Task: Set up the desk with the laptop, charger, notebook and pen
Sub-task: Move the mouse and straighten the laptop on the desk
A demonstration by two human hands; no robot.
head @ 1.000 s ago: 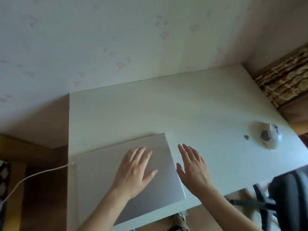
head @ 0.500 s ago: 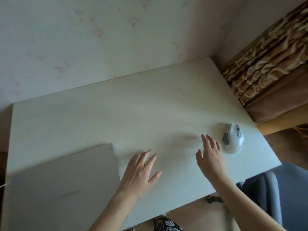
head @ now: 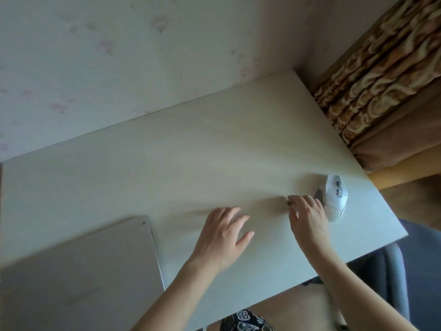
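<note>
My right hand [head: 307, 216] was down at the desk [head: 191, 151] beside the white mouse [head: 334, 199], fingertips curled in on a small dark object [head: 289, 203] lying there. I think I was pinching it, though the blur kept me from being sure, and I could not tell what it was. My guess: I was clearing it out of the way to make room. My left hand [head: 223, 235] hovered low over the bare middle of the desk, fingers loosely spread, holding nothing, probably just steadying me. The laptop [head: 81, 271] lay closed and flat at the near left corner, well apart from both hands, parked there so the centre stayed free. No charger, notebook or pen showed anywhere. No boxes, trays or drawers were in sight either, so nothing was holding anything. A patterned curtain [head: 381, 80] hung off the desk's right end, and a blue-grey chair [head: 391, 271] sat below it.
</note>
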